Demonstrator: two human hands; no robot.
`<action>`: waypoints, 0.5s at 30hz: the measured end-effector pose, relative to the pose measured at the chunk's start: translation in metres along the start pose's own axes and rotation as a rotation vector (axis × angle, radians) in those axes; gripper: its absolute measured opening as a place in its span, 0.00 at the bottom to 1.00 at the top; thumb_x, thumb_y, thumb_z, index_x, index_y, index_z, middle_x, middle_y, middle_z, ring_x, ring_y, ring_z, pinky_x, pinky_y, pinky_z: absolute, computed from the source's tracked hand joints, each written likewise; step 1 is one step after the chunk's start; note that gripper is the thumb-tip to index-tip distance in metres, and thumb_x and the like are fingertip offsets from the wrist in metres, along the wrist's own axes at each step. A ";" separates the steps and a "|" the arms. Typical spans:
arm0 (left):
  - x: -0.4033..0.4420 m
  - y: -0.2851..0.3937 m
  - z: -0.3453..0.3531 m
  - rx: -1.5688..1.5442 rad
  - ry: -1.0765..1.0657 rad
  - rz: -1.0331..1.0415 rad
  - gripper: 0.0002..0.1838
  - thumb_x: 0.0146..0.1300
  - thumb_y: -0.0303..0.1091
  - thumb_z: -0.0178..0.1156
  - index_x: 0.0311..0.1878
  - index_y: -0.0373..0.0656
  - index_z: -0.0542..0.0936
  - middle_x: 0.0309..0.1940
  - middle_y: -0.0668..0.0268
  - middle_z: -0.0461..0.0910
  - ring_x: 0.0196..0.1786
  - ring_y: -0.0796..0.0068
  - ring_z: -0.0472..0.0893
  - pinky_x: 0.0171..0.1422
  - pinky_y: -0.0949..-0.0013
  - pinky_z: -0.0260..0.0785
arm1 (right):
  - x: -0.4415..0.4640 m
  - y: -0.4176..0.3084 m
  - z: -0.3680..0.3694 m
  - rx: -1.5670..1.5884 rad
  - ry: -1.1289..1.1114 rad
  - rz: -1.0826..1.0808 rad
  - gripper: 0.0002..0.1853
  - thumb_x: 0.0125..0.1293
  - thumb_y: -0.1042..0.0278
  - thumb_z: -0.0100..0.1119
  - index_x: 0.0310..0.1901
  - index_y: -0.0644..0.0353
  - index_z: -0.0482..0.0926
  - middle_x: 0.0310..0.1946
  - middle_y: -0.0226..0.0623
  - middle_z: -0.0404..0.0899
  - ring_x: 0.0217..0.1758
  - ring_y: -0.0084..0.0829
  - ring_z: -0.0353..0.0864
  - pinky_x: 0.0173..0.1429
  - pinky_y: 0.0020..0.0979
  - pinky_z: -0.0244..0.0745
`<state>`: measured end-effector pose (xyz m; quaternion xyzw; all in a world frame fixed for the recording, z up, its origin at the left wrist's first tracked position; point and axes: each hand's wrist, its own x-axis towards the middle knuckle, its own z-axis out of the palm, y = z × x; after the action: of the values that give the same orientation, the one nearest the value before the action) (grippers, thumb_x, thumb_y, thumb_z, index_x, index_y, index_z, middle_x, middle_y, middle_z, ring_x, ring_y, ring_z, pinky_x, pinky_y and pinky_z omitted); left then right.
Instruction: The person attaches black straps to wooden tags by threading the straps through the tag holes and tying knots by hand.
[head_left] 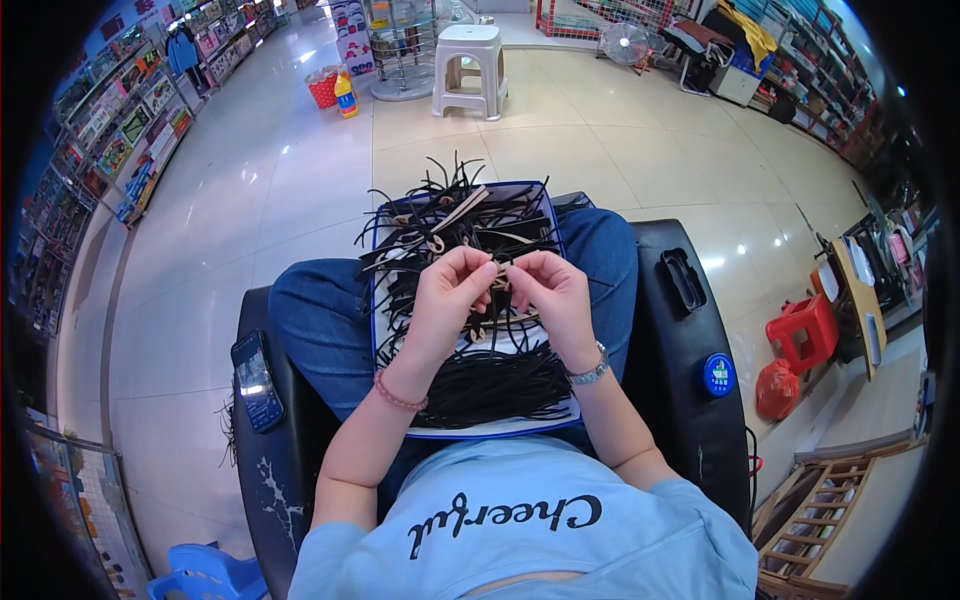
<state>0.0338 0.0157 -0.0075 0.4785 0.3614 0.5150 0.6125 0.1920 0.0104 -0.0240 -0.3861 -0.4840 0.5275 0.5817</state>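
A shallow blue-and-white box (473, 433) rests on my lap, filled with thin black cords (490, 388) lying in a thick bundle near me. At its far side is a tangle of black strands with beige strips (462, 208) and small beige loops. Above the middle of the box, my left hand (455, 293) pinches a small beige strip (503, 268) with fingers and thumb. My right hand (552, 293) pinches the same piece from the other side. The fingertips nearly meet and partly cover it; how the cords join it is hidden.
A phone (258, 380) lies on the left black armrest. The right armrest holds a black tray (682, 280) and a round blue-lidded tin (717, 375). Beyond are a white stool (470, 70), a yellow bottle (345, 95), a red stool (803, 332) and a red bag (777, 390).
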 end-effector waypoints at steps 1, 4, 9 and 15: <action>0.000 0.000 -0.001 -0.005 0.013 0.014 0.06 0.64 0.32 0.61 0.40 0.41 0.78 0.27 0.74 0.76 0.26 0.89 0.72 0.30 0.84 0.64 | -0.001 0.001 0.000 -0.079 0.001 -0.025 0.06 0.62 0.73 0.63 0.37 0.65 0.79 0.26 0.28 0.80 0.24 0.14 0.76 0.26 0.16 0.70; 0.000 0.000 -0.001 0.025 0.019 0.040 0.05 0.64 0.31 0.61 0.40 0.41 0.78 0.28 0.74 0.76 0.26 0.89 0.72 0.30 0.84 0.64 | -0.001 0.002 0.002 -0.138 0.007 -0.050 0.06 0.61 0.74 0.64 0.37 0.65 0.79 0.26 0.28 0.80 0.25 0.13 0.77 0.26 0.16 0.70; -0.001 0.001 0.002 0.094 0.068 0.037 0.06 0.63 0.31 0.62 0.39 0.39 0.79 0.26 0.75 0.76 0.27 0.90 0.71 0.30 0.83 0.63 | 0.001 -0.005 0.000 0.035 0.018 0.003 0.06 0.62 0.73 0.64 0.37 0.65 0.79 0.26 0.28 0.80 0.25 0.14 0.76 0.28 0.16 0.71; 0.000 -0.004 -0.001 0.052 0.002 -0.037 0.06 0.61 0.31 0.64 0.38 0.40 0.80 0.26 0.74 0.77 0.27 0.89 0.72 0.30 0.83 0.63 | 0.003 -0.009 0.000 0.182 0.002 0.075 0.05 0.61 0.74 0.63 0.37 0.65 0.79 0.27 0.30 0.80 0.26 0.16 0.76 0.31 0.18 0.72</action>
<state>0.0344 0.0158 -0.0117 0.4871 0.3842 0.4946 0.6087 0.1939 0.0118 -0.0152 -0.3500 -0.4187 0.5906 0.5945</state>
